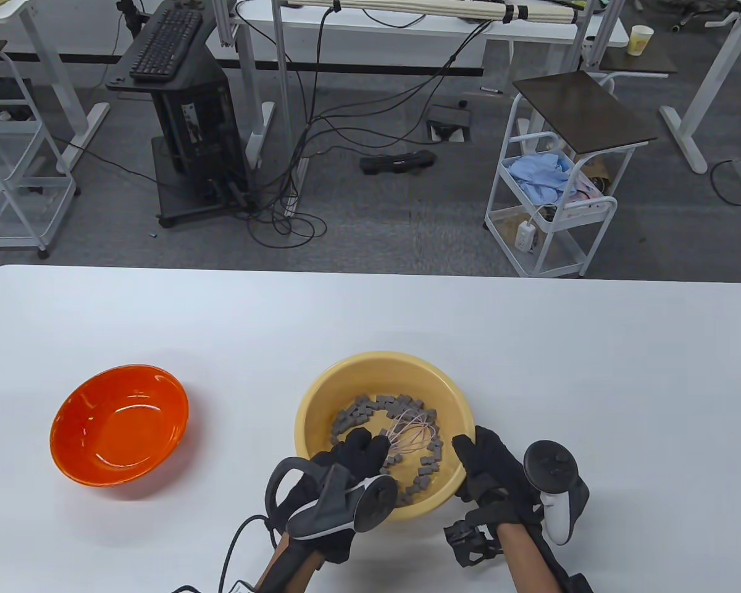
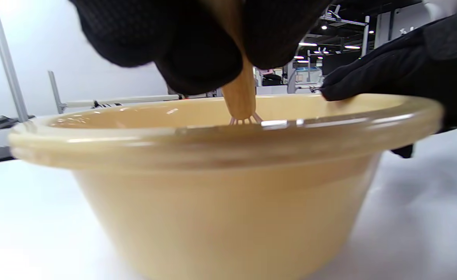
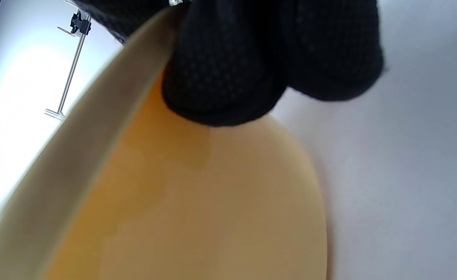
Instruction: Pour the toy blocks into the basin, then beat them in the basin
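A yellow basin [image 1: 321, 395] stands on the white table near its front edge, with several small grey toy blocks [image 1: 370, 409] lying in a ring on its bottom. My left hand [image 1: 352, 454] grips the wooden handle [image 2: 239, 93] of a whisk whose pale wires [image 1: 410, 431] dip among the blocks. My right hand [image 1: 478, 463] holds the basin's right rim [image 2: 368, 112], thumb over the edge and fingers [image 3: 228, 74] curled against the outer wall [image 3: 197, 202]. In the wrist views the blocks are hidden behind the basin wall.
An empty orange bowl [image 1: 120, 424] sits on the table to the left of the basin. The white table [image 1: 531, 346] stretches bare behind and to the right. Beyond its far edge are carts, desks and cables on the floor.
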